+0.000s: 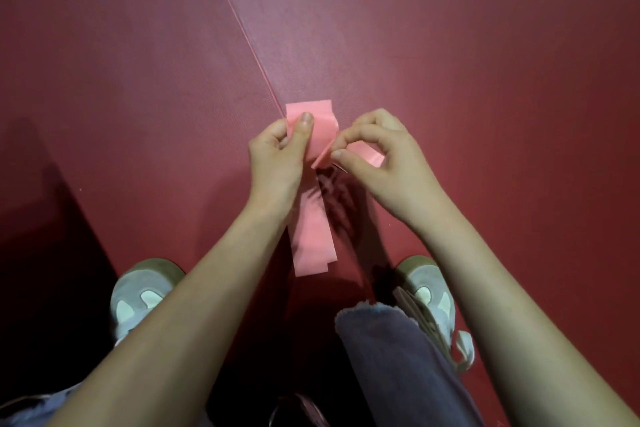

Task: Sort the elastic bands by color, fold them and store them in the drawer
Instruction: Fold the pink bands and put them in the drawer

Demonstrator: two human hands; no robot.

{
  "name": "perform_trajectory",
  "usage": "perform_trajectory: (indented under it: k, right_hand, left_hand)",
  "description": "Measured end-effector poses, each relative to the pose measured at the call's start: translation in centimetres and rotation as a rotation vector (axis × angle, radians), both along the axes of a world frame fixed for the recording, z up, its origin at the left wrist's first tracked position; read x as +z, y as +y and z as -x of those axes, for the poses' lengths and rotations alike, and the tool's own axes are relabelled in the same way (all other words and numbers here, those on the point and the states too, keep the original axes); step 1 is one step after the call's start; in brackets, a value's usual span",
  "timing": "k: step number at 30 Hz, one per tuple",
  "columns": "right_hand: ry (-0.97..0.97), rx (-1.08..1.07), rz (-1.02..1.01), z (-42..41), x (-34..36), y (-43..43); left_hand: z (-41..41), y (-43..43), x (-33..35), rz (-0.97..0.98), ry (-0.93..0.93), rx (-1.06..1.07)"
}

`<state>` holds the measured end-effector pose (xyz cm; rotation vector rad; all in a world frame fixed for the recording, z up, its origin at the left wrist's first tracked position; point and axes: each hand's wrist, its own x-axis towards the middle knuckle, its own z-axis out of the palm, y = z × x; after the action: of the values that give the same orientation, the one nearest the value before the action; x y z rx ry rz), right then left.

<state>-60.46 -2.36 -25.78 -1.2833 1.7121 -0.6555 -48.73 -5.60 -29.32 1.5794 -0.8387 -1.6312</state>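
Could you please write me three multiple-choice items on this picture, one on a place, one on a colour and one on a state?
1. Where does the loose end of the elastic band hang?
A in a drawer
B below the left hand and the right hand
C over a shoe

2. What colour is the elastic band?
A green
B blue
C pink

3. What is the right hand doing?
A pinching the band
B hanging idle
C lying flat on the floor

Key: 1 B, the strip dangles under both hands; 2 C, it is pink all along; 3 A, thumb and forefinger close on a fold of it.
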Motion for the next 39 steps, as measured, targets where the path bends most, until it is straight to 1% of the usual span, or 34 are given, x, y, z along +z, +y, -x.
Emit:
perform_trajectory:
  k: [2, 5, 9, 12, 15, 19, 21, 25, 26, 28, 29, 30, 31, 33, 35, 37, 39]
  right_hand:
    - [0.013, -0.018, 0.048, -0.1, -0.6, 0.1]
    - [0.028, -0.129, 0.080, 0.2, -1.3, -0.1]
    - [0.151, -0.024, 0.068, 0.2, -1.8, -1.1]
    - [0.237, 0.039, 0.034, -0.1, -1.9, -2.1]
    - [0.217, 0.015, -0.009, -0.1, -1.8, -2.8]
    - [0.232, -0.065, 0.061, -0.3, -1.4, -2.8]
    - [0.188, -0.100, 0.051, -0.2, -1.3, -3.0]
    - [0.111, -0.062, -0.049, -0.3, -1.5, -3.6]
    - [0.037, -0.097, -0.045, -0.4, -1.7, -3.7]
    - [-0.150, -0.275, -0.026, -0.3, -2.1, -3.8]
    - [-0.172, -0.360, -0.019, -0.1, -2.7, -3.8]
    - [-0.117, -0.398, -0.033, 0.3, -3.5, -3.8]
    - [-0.023, -0.383, -0.071, 0.6, -4.6, -3.6]
    - [0.154, -0.267, -0.196, 0.9, -6.7, -3.1]
    - [0.294, -0.098, -0.309, 0.5, -8.2, -2.5]
    - [0.424, 0.015, -0.339, -0.4, -9.0, -2.2]
    - [0.495, 0.003, -0.333, -0.8, -9.3, -2.4]
  left_hand:
    - [-0.1, 0.1, -0.2, -0.021, 0.038, -0.028]
    - [-0.2, 0.3, -0.3, -0.044, 0.053, -0.065]
    - [-0.2, 0.3, -0.2, -0.058, 0.101, -0.100]
    - [-0.1, 0.3, 0.0, -0.052, 0.101, -0.114]
    - [-0.2, 0.2, 0.1, -0.046, 0.097, -0.128]
    - [-0.4, 0.2, -0.1, -0.025, 0.079, -0.169]
    - [-0.5, 0.3, -0.3, -0.004, 0.054, -0.192]
    - [-0.5, 0.1, -0.3, -0.001, 0.049, -0.165]
    - [-0.5, 0.1, -0.3, -0.002, 0.045, -0.156]
    - [-0.5, -0.1, -0.2, -0.012, 0.039, -0.117]
    - [-0.6, -0.2, -0.2, -0.018, 0.031, -0.085]
    - [-0.7, -0.3, -0.3, -0.023, 0.018, -0.049]
    - [-0.9, -0.4, -0.4, -0.025, 0.005, -0.012]
    - [-1.3, -0.7, -0.7, -0.029, -0.011, 0.058]
    - [-1.7, -0.9, -1.0, -0.035, -0.015, 0.109]
    - [-1.9, -1.0, -1.0, -0.035, -0.015, 0.132]
    - [-2.0, -1.0, -0.9, -0.036, -0.018, 0.142]
